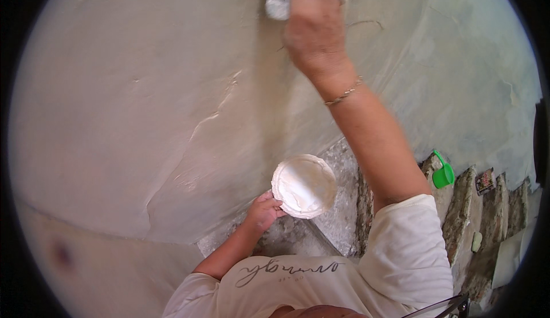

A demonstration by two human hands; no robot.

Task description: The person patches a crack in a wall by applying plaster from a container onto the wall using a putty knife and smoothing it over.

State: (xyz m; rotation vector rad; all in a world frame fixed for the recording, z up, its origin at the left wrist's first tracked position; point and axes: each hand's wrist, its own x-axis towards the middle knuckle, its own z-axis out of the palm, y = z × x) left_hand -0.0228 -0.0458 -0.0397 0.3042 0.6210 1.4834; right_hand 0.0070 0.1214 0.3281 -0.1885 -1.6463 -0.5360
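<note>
My left hand [263, 212] grips the left rim of a round white bowl [276, 175], its thumb over the edge and its other fingers partly hidden beneath. Creamy white paste coats the inside of the bowl. Up at the top of the view, my right hand [315, 32] is closed round a flat, paste-smeared scraper [278, 0], which is held at the wall. The scraper's handle is hidden by my fingers, and its top is cut off by the frame. Pale grey plaster covers the wall [172, 60], with a raised ragged ridge [213, 115] running down it.
Rough, stained concrete steps [458, 226] lie at the lower right. A green plastic dipper [443, 176] rests on one step, with a small dark packet [485, 182] farther right and a small pale lump [476, 242] lower down. White splashes mark the landing [338, 226] beneath the bowl.
</note>
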